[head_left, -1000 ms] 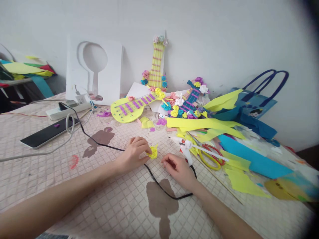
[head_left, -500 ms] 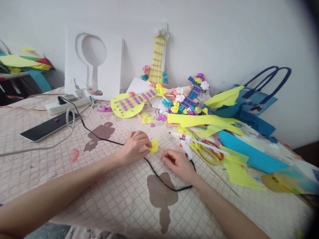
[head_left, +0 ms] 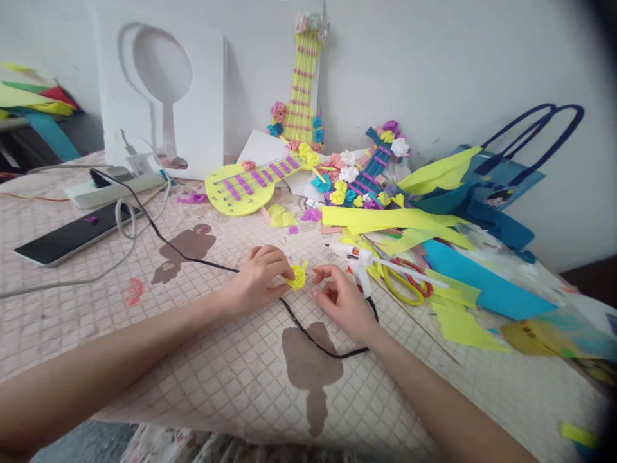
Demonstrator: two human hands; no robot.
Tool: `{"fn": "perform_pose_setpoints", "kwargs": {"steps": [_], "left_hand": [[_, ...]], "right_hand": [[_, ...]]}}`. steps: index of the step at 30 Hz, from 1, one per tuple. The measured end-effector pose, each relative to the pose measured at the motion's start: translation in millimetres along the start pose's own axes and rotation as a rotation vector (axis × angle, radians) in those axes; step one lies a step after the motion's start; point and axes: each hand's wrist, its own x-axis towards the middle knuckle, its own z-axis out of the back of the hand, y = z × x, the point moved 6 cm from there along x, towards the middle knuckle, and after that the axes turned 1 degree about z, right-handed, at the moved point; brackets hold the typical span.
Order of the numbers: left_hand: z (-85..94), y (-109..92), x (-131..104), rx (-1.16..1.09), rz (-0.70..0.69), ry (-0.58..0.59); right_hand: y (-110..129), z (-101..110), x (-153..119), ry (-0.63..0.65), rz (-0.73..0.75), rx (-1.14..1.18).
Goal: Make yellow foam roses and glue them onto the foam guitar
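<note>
Between the fingertips of my left hand (head_left: 260,278) is a yellow crepe paper flower (head_left: 297,276), its ruffled petals facing right. My right hand (head_left: 343,301) is close by on the right, fingers curled and thumb apart from the index finger, with nothing visible between them and a small gap to the flower. Just behind my right hand lies a white hot glue gun (head_left: 359,258) with a glue stick in its back. Its black cord (head_left: 308,336) runs under both hands. Farther back rests a yellow toy guitar (head_left: 245,186) with purple stripes.
Scissors (head_left: 405,283), a thin wooden stick (head_left: 419,321) and yellow and blue crepe paper (head_left: 482,276) crowd the right side. A blue guitar with paper flowers (head_left: 371,177) and a blue bag (head_left: 506,183) stand behind. At left are a phone (head_left: 72,235) and a power strip (head_left: 113,186).
My right hand's fingers have lifted and spread a little near the flower. My left hand keeps hold of the flower. The whole view has shifted slightly.
</note>
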Motion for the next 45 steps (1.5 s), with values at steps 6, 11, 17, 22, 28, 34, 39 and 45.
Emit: {"fn": "perform_pose_setpoints", "kwargs": {"steps": [6,11,17,22,28,34,39,45], "left_hand": [[-1.8,-0.6,-0.8,-0.009,-0.014,-0.010],[-0.8,-3.1,-0.5,-0.020,-0.010,0.007],[0.2,-6.5,-1.5,-0.038,-0.030,0.005],[-1.0,-8.2,-1.8,-0.054,-0.032,0.023],[3.6,-2.1,-0.4,-0.017,-0.010,-0.002],[6.2,9.0,1.1,0.009,0.037,-0.055],[3.7,7.8,1.0,0.014,0.040,-0.028],[1.8,7.0,2.4,0.009,0.045,-0.017]], "right_hand": [[0.1,-1.9,0.1,0.021,0.007,0.007],[0.5,-2.3,-0.2,0.025,0.002,0.012],[3.1,-0.9,-1.1,0.009,0.009,0.024],[4.3,2.6,-1.8,-0.024,0.044,0.028],[22.0,10.9,-7.4,-0.102,0.152,-0.205],[31.7,29.9,-21.8,0.352,0.183,-0.528],[-3.3,86.4,-30.6,0.369,-0.094,-0.701],[-37.8,121.2,-24.0,0.024,-0.240,-0.960]]}}
